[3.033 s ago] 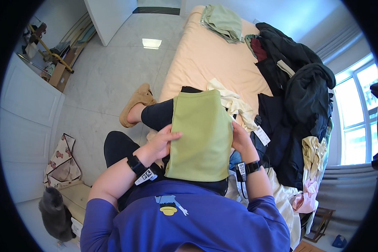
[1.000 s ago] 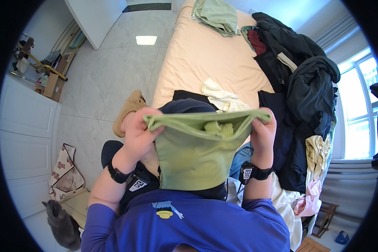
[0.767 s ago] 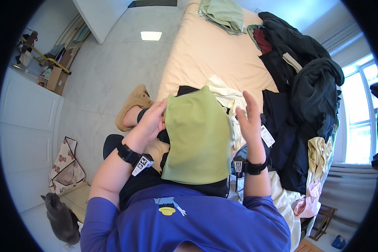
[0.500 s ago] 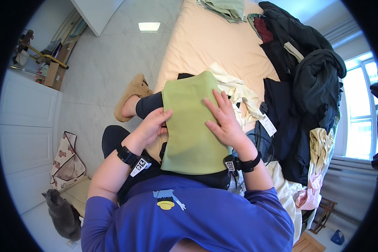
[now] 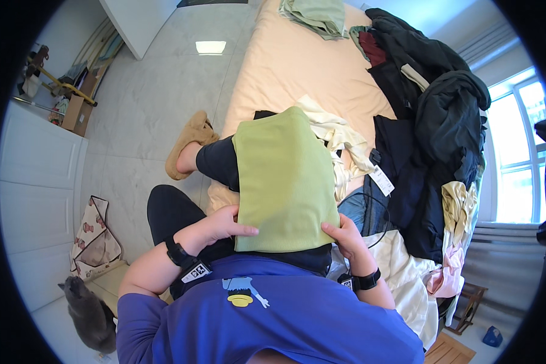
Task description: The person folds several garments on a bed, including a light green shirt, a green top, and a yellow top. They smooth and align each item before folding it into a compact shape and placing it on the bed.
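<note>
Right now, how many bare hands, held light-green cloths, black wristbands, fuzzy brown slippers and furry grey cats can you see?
Bare hands (left hand, right hand): 2
Held light-green cloth: 1
Black wristbands: 2
Fuzzy brown slipper: 1
Furry grey cat: 1
Total: 7

A grey cat (image 5: 91, 318) is seen at eight o'clock, a cardboard box (image 5: 74, 113) at ten and a white door (image 5: 141, 25) at eleven; a window (image 5: 517, 159) is set at three, a grey curtain (image 5: 503, 267) at four.
</note>
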Demonstrator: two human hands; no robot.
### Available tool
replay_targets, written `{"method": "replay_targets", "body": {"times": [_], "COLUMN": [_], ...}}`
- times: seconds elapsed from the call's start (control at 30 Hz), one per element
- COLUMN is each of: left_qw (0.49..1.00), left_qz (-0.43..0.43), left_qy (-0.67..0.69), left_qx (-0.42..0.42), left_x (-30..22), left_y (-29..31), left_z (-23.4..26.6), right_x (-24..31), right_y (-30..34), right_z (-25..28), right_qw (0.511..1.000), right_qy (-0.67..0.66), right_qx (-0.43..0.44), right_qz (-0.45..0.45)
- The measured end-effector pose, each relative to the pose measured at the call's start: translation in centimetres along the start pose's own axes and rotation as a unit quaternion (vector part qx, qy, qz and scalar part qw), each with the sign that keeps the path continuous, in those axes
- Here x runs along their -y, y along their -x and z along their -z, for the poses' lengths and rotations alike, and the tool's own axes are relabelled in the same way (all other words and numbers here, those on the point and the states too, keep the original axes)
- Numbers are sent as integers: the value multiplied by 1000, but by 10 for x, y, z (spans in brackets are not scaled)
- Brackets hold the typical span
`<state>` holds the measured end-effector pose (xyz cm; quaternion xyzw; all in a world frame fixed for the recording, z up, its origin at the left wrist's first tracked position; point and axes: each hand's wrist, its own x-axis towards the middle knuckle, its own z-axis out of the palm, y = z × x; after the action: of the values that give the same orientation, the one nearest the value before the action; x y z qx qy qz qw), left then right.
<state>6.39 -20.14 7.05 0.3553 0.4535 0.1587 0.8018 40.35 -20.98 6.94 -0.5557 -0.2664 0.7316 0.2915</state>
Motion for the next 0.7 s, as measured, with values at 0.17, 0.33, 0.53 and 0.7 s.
{"method": "replay_targets", "body": {"times": [0.17, 0.33, 0.53, 0.7], "left_qw": [997, 973, 920, 931], "left_qz": [-37, -162, -367, -330], "left_qy": [62, 163, 90, 140], "left_qx": [-19, -39, -107, -76], "left_x": [-15, -74, -191, -263], "left_y": [20, 61, 103, 71], "left_z": [-19, -39, -65, -53], "right_x": [29, 87, 178, 248], "right_y": [25, 62, 94, 62], "right_z": [-17, -36, -63, -51], "right_qw": [998, 976, 909, 909], "right_qy": [-21, -109, -120, -155], "right_qx": [-5, 47, 64, 66], "right_qz": [54, 180, 393, 381]}}
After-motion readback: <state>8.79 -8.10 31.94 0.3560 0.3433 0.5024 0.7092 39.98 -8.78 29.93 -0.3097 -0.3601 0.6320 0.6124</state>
